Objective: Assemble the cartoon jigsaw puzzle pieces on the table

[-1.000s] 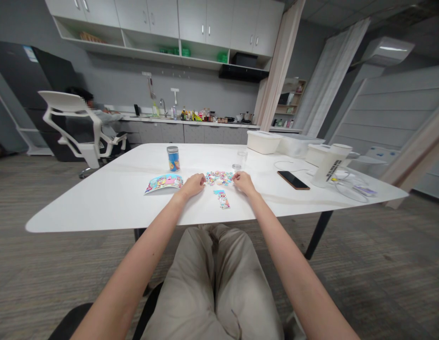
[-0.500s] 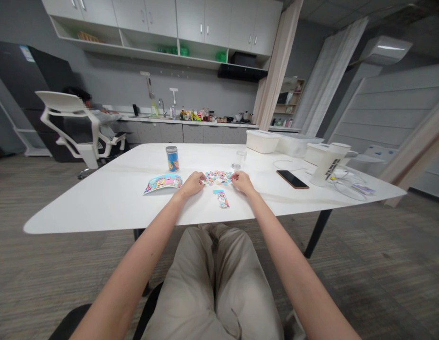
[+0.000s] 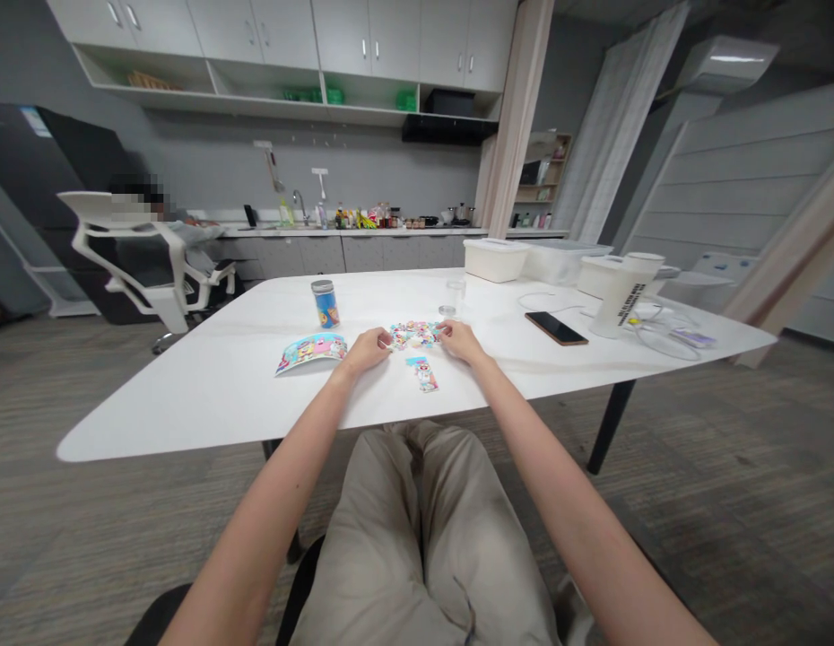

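Observation:
A heap of small colourful jigsaw puzzle pieces (image 3: 415,335) lies on the white table (image 3: 208,395) in front of me. My left hand (image 3: 369,348) rests at the heap's left edge, fingers bent and closed at the tips. At the right edge is my right hand (image 3: 460,341), thumb and fingers pinched together; what either hand holds is too small to make out. Nearer to me lies a narrow joined section of puzzle (image 3: 423,374). A curved picture sheet (image 3: 310,353) lies left of my left hand, with a blue printed canister (image 3: 325,304) behind it.
A clear plastic container (image 3: 452,298) stands behind the heap. To the right are a phone (image 3: 556,327), a white cup-shaped bottle (image 3: 625,301), loose cables and white storage boxes (image 3: 496,259). A person sits in a white chair (image 3: 131,247) at the far left, by the kitchen counter.
The head view has shifted slightly. Both hands stay at the sides of the heap, with only small finger movements. The joined puzzle section still lies in front of it.

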Motion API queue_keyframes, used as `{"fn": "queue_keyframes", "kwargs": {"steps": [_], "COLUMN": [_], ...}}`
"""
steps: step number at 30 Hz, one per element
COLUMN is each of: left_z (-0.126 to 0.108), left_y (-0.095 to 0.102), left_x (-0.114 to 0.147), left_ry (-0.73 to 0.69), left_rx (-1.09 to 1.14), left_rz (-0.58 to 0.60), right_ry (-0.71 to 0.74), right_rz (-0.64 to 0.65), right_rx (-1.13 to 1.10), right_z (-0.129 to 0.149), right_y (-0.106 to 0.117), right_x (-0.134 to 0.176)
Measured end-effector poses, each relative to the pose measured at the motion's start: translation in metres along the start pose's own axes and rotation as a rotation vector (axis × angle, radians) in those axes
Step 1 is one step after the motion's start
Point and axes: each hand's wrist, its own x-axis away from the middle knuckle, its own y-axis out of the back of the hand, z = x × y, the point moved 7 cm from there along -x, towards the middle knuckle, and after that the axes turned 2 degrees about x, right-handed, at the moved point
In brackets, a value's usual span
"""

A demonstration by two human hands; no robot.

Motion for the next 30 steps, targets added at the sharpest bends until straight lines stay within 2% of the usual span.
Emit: {"fn": "queue_keyframes", "kwargs": {"steps": [9,30], "left_z": [-0.004,0.01], "left_y": [-0.006,-0.005], "left_x": [-0.001,-0.005], "left_ry": [-0.022,0.022], "left_rx": [0.025,0.107], "left_rz": [0.063,0.019], "right_ry": [-0.011,0.022], "right_rz": [-0.018,-0.01], "right_rx": [-0.045,0.016], "right_z": [-0.005,-0.006], "right_y": [-0.001,-0.002], "right_x": [0.001,0.001]}}
